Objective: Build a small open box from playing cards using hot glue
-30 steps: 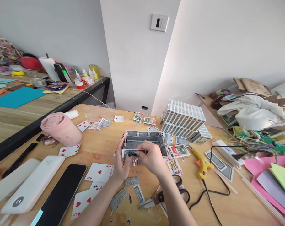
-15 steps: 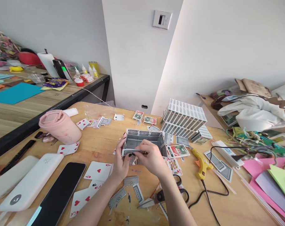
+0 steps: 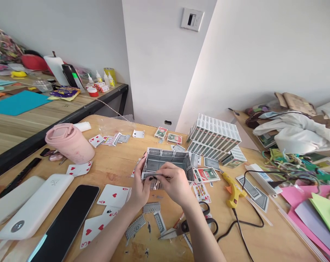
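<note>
An open box made of playing cards [image 3: 169, 157], grey card backs showing inside, sits tilted between my hands at the table's middle. My left hand [image 3: 141, 183] wraps its front left corner, thumb on the front wall and fingers along the left side. My right hand [image 3: 173, 182] pinches the front rim, its thumb close to the left thumb; its fingers hide much of that wall. Cut card pieces [image 3: 136, 227] lie below the hands. Beside my right forearm rest black-handled scissors [image 3: 185, 226], partly covered by it.
A yellow glue gun [image 3: 233, 191] with a black cord lies to the right. Stacked card boxes [image 3: 215, 136] stand behind. At left are a pink cup [image 3: 69, 143], a white power bank [image 3: 35, 207], a phone [image 3: 65, 223] and loose cards [image 3: 114, 195].
The camera view has shifted slightly. Both hands keep nearly the same grip on the card box, with hardly any visible movement.
</note>
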`<state>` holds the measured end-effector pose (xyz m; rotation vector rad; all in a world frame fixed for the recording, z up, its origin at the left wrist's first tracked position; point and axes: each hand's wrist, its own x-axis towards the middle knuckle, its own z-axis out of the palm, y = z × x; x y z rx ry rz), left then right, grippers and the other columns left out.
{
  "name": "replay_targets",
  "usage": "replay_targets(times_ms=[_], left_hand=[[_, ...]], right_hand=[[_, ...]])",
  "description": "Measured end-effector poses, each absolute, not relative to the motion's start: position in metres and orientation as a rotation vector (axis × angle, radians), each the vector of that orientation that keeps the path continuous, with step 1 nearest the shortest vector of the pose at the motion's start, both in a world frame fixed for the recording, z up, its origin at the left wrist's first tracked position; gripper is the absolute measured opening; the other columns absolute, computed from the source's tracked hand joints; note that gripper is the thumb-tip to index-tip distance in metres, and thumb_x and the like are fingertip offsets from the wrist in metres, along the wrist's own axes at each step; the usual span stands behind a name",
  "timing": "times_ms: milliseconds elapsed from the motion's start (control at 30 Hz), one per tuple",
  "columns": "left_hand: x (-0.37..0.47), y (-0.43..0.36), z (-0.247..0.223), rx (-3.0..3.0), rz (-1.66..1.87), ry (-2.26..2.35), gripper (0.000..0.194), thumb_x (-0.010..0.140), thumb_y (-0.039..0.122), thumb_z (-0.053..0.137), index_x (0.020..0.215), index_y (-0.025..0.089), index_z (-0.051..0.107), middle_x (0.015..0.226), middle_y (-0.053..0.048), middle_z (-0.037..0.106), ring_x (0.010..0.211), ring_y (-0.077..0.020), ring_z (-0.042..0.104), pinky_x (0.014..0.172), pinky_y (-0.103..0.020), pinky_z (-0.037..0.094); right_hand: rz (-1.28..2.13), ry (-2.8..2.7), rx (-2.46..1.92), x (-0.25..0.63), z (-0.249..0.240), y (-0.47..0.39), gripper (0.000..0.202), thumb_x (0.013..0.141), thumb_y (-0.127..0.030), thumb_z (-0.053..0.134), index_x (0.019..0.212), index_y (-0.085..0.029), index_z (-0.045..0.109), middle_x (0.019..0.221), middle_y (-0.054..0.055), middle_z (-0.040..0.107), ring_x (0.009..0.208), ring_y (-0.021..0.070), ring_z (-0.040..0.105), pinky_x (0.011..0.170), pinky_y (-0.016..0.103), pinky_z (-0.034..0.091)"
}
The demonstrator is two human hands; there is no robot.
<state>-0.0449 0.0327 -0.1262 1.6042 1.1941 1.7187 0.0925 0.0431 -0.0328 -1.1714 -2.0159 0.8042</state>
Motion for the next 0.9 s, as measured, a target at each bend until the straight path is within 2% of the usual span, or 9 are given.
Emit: replay_targets(times_ms=[167, 300, 400, 500, 600, 767, 900], left_hand=[[-0.045, 0.031, -0.12, 1.612, 1.708, 1.201, 0.056, 0.093, 0.039, 0.043, 0.143, 0.021, 0.028, 0.147, -0.017, 0.035, 0.135, -0.0286, 0.035, 0.109, -0.05, 0.033], [-0.043, 0.029, -0.117, 1.542, 1.705, 1.192, 0.051, 0.093, 0.037, 0.044, 0.14, 0.022, 0.033, 0.146, -0.015, 0.037, 0.135, -0.027, 0.036, 0.109, -0.048, 0.033], [-0.041, 0.029, -0.117, 1.516, 1.734, 1.195, 0.049, 0.093, 0.036, 0.044, 0.139, 0.023, 0.035, 0.146, -0.014, 0.038, 0.134, -0.0263, 0.037, 0.109, -0.046, 0.033], [-0.04, 0.029, -0.117, 1.524, 1.735, 1.21, 0.047, 0.093, 0.036, 0.043, 0.138, 0.024, 0.036, 0.145, -0.013, 0.038, 0.134, -0.0259, 0.037, 0.109, -0.046, 0.033], [-0.039, 0.029, -0.114, 1.542, 1.732, 1.229, 0.044, 0.093, 0.036, 0.043, 0.135, 0.024, 0.039, 0.143, -0.013, 0.04, 0.135, -0.0253, 0.036, 0.109, -0.045, 0.033], [-0.042, 0.027, -0.112, 1.452, 1.781, 1.24, 0.025, 0.089, 0.032, 0.053, 0.112, 0.022, 0.05, 0.136, -0.012, 0.045, 0.129, -0.025, 0.042, 0.103, -0.042, 0.041], [-0.049, 0.027, -0.111, 1.583, 1.799, 1.344, 0.011, 0.085, 0.031, 0.058, 0.089, 0.02, 0.057, 0.126, -0.009, 0.049, 0.124, -0.0254, 0.045, 0.105, -0.044, 0.037]], right_hand=[[0.793, -2.049, -1.188, 0.092, -0.03, 0.043, 0.024, 0.082, -0.011, 0.053, 0.073, -0.021, 0.073, 0.076, 0.002, 0.063, 0.066, 0.0122, 0.057, 0.064, 0.022, 0.043], [0.818, -2.023, -1.223, 0.093, -0.03, 0.047, 0.022, 0.082, -0.014, 0.053, 0.071, -0.02, 0.071, 0.076, 0.003, 0.062, 0.066, 0.0126, 0.057, 0.062, 0.022, 0.043], [0.862, -1.966, -1.225, 0.096, -0.032, 0.049, 0.017, 0.08, -0.015, 0.056, 0.085, -0.021, 0.072, 0.084, 0.003, 0.067, 0.074, 0.015, 0.061, 0.068, 0.024, 0.046], [0.982, -1.843, -1.22, 0.099, -0.033, 0.05, 0.025, 0.08, -0.018, 0.056, 0.102, -0.021, 0.069, 0.094, 0.004, 0.071, 0.08, 0.0163, 0.064, 0.073, 0.025, 0.048], [1.025, -1.79, -1.264, 0.1, -0.031, 0.049, 0.021, 0.083, -0.022, 0.052, 0.091, -0.019, 0.072, 0.085, 0.003, 0.072, 0.073, 0.016, 0.063, 0.069, 0.025, 0.047], [1.009, -1.813, -1.337, 0.1, -0.028, 0.049, 0.023, 0.082, -0.025, 0.052, 0.079, -0.018, 0.073, 0.071, 0.002, 0.07, 0.063, 0.0151, 0.058, 0.057, 0.023, 0.042], [1.046, -1.771, -1.363, 0.1, -0.034, 0.051, 0.023, 0.081, -0.026, 0.053, 0.083, -0.018, 0.074, 0.068, 0.002, 0.069, 0.059, 0.0147, 0.057, 0.056, 0.024, 0.041]])
